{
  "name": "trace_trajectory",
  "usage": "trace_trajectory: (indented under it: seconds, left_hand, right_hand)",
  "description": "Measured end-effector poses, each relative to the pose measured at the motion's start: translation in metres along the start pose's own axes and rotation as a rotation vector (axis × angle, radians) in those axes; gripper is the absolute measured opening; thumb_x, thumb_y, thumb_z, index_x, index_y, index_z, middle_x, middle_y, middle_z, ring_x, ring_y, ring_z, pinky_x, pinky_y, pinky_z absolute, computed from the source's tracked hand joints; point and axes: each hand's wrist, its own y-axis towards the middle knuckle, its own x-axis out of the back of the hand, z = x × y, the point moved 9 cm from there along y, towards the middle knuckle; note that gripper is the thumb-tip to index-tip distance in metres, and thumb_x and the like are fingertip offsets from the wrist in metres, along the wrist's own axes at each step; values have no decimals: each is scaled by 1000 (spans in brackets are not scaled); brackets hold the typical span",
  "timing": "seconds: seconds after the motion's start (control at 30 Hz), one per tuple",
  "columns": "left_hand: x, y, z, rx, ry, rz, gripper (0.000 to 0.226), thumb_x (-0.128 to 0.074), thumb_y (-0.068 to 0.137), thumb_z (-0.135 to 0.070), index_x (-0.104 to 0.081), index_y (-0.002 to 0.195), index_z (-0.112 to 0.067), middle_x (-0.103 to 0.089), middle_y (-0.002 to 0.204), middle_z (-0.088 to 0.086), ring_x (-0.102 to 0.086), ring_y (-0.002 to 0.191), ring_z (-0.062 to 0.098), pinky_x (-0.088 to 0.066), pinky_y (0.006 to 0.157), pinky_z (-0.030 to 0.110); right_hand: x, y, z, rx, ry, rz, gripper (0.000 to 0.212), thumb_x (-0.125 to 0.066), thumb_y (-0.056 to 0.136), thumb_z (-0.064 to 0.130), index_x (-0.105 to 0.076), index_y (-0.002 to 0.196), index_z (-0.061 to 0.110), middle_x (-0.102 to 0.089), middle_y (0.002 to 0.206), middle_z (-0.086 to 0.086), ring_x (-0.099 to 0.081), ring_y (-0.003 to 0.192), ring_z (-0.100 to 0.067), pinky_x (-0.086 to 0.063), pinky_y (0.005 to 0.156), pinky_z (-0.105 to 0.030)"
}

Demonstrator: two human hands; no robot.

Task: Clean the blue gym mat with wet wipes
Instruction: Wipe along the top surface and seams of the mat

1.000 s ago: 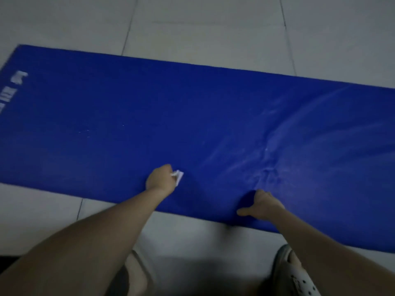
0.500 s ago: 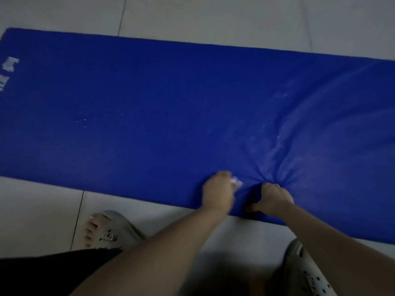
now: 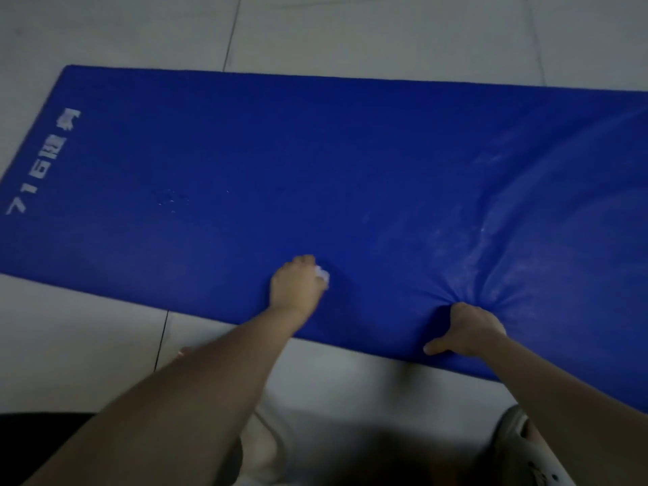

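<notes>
On the mat (image 3: 245,152), left hand (image 3: 298,285): fingers curled round a crumpled white wipe (image 3: 323,274) and pressing it onto the blue surface near the front edge. Only a small part of the wipe shows past the knuckles.
At the front edge, right hand (image 3: 470,331): fingers curled over the mat's rim, thumb along its side. The cover is bunched into creases that fan out from the grip.
Between the hands, change: half a second ago the left hand was just beside the right hand. It now sits well apart, further left. The right hand's hold is the same as before.
Under the mat, floor (image 3: 385,29): pale tiles. The mat lies flat with its long side across the view.
At the left end, lettering (image 3: 45,159): white, more fully in view than before.
At lower right, shoe (image 3: 526,447): pale, on the floor.
</notes>
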Motion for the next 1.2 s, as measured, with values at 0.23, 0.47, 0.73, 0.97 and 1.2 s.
trace_trajectory:
  seconds: [0.23,0.47,0.73,0.97,1.2]
  left_hand:
    - [1,-8,31,309,-219,-77,39,-50,101,-42,-61,106,-5,-66,112,18,-63,101,39,-45,75,41]
    - [-38,-62,-144,-76,-244,27,32,-42,106,-38,-63,106,-13,-67,113,10,-65,102,31,-48,82,39]
    - [-47,-95,-168,-532,8,-5,24,-47,101,-28,-65,110,-16,-68,112,4,-65,99,26,-42,92,39]
    - [3,-59,-37,-374,-25,-133,15,-63,95,-23,-65,89,-9,-69,91,11,-64,75,32,-49,69,41]
    - [16,-31,101,304,-179,-176,27,-48,104,-26,-61,101,-3,-67,101,17,-63,90,32,-39,67,37]
  right_hand:
    - [0,1,-1,-22,14,-20,79,-84,56,72,-42,100,22,-54,104,3,-51,93,-18,-46,79,-31]
    - [-2,3,-3,-28,25,-61,65,-83,63,64,-53,104,22,-62,105,1,-61,97,-22,-45,78,-29]
    - [-2,10,1,-8,-20,-86,62,-79,66,67,-51,96,20,-62,99,3,-61,93,-18,-45,76,-29]
    - [-3,9,-3,5,-24,-36,78,-81,54,78,-42,91,22,-51,90,5,-53,86,-17,-42,73,-30]
    - [0,5,-2,0,-10,-23,78,-83,54,76,-42,91,21,-51,90,5,-53,88,-18,-44,73,-31]
